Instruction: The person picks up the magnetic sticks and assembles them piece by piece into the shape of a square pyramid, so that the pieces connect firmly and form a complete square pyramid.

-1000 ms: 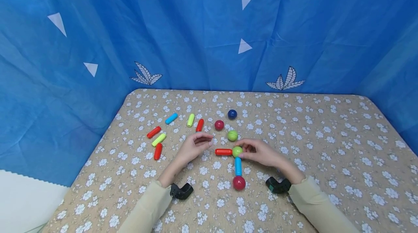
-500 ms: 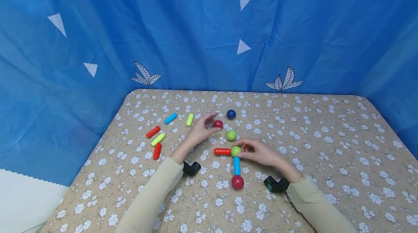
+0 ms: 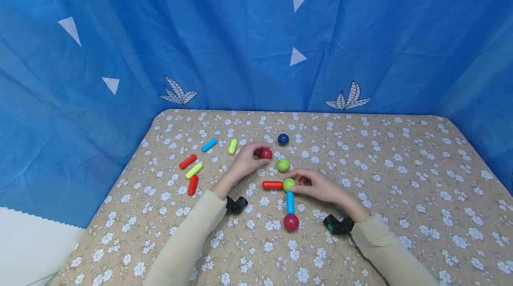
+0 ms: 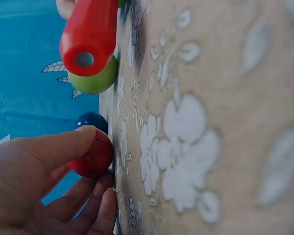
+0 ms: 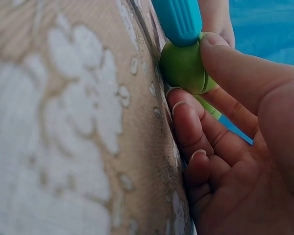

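On the bench, the right hand pinches a green ball whose joined red stick lies sideways, its free end pointing left; beyond that end, apart from it, the left hand, the nearer one, grasps a red ball.

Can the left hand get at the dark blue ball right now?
Probably yes: the dark blue ball lies close beyond the left hand, and only the red ball that this hand pinches looks to be in the way. It would likely have to let that go first.
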The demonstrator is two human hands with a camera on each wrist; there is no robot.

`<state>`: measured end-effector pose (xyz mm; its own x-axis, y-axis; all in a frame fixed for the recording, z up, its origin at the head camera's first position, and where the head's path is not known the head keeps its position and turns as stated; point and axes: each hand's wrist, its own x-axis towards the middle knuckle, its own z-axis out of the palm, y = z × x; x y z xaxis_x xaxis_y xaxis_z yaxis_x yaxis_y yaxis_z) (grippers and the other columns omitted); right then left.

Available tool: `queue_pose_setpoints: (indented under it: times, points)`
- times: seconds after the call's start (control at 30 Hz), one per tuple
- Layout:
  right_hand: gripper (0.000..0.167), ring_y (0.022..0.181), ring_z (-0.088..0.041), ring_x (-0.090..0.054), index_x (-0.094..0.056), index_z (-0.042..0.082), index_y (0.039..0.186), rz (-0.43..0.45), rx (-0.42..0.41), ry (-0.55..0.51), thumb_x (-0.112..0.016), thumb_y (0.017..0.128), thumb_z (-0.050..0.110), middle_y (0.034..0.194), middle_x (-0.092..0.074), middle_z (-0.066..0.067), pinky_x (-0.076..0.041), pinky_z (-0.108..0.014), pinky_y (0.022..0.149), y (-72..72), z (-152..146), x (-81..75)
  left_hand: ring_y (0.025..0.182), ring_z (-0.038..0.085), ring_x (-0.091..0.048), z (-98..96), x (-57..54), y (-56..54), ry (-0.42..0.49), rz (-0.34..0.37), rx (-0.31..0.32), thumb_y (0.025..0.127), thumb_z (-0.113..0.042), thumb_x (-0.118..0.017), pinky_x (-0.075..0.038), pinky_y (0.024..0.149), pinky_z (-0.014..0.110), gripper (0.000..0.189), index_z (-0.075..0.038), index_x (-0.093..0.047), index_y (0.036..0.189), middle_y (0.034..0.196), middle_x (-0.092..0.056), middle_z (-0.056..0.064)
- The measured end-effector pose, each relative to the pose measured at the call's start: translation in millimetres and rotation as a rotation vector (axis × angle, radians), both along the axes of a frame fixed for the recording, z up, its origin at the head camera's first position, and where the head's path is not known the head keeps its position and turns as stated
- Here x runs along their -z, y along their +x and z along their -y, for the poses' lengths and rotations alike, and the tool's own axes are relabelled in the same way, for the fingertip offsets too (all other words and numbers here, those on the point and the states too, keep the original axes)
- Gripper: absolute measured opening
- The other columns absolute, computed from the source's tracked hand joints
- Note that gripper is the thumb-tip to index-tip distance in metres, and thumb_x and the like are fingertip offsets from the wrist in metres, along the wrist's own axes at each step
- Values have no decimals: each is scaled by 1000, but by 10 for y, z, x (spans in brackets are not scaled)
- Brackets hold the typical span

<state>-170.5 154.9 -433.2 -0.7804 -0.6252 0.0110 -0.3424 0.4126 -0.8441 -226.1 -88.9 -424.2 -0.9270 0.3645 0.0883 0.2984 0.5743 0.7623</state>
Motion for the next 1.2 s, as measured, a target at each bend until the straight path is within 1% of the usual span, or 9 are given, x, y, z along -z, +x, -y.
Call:
queue_pose_setpoints:
  times: [0.13,0.3,0.43,0.47,0.6,0.73,0.87,1.07,1.2]
  points:
    - [30,76,-18,-51,-62,9,116,-10,7,3,-66,88,19,85,-57,1,-45,-28,66,0,0,13,90,20,-59,53,-22,98,37,27,-13,81,-7,-74,-50,76,28,46,-5,-58,125,108,-60,10]
    - [29,75,-19,-51,-62,4,116,-18,16,16,-66,88,12,85,-57,-1,-45,-29,66,15,24,-35,91,21,-61,206,-34,263,154,116,-31,81,-7,-74,-51,77,28,40,-3,-62,119,105,-61,10]
    - [29,74,-20,-50,-61,2,115,-18,20,10,-66,87,7,84,-57,-2,-45,-29,64,11,21,-40,95,22,-61,328,-13,370,218,172,-48,80,-8,-75,-51,81,31,39,-4,-62,116,107,-62,9]
    - [30,74,-19,-51,-62,4,116,-16,21,8,-67,87,10,85,-57,-1,-45,-29,64,-10,10,5,95,21,-60,352,-14,394,230,187,-53,80,-8,-75,-51,81,31,39,-5,-62,116,107,-62,8]
    - [31,75,-17,-51,-62,8,116,-18,7,-2,-67,87,16,85,-57,2,-46,-28,66,-16,-2,14,95,22,-60,436,-21,470,271,231,-52,80,-10,-76,-50,81,33,39,-4,-62,116,106,-62,8]
    - [31,75,-17,-52,-62,8,116,-19,-3,-14,-68,87,18,85,-58,2,-46,-28,66,-24,-7,5,97,23,-58,498,-9,510,324,280,-36,79,-6,-75,-49,84,34,40,-3,-61,116,107,-61,9]
    - [31,75,-18,-52,-63,9,116,-26,1,-21,-68,86,17,85,-58,1,-46,-28,66,-39,-5,-7,98,24,-58,533,30,524,371,324,0,80,-5,-74,-49,84,33,40,0,-58,116,106,-61,11]
    - [30,74,-17,-51,-62,10,116,-8,0,-6,-67,88,18,85,-57,2,-45,-28,65,-12,2,4,97,24,-60,548,76,592,382,408,59,83,-9,-72,-51,79,30,44,1,-56,123,112,-61,13]
    - [30,74,-18,-50,-62,10,116,0,11,-13,-67,88,18,84,-57,1,-45,-28,64,-2,0,9,100,25,-60,537,93,602,386,435,84,84,-6,-70,-51,80,30,47,2,-54,127,117,-59,15]
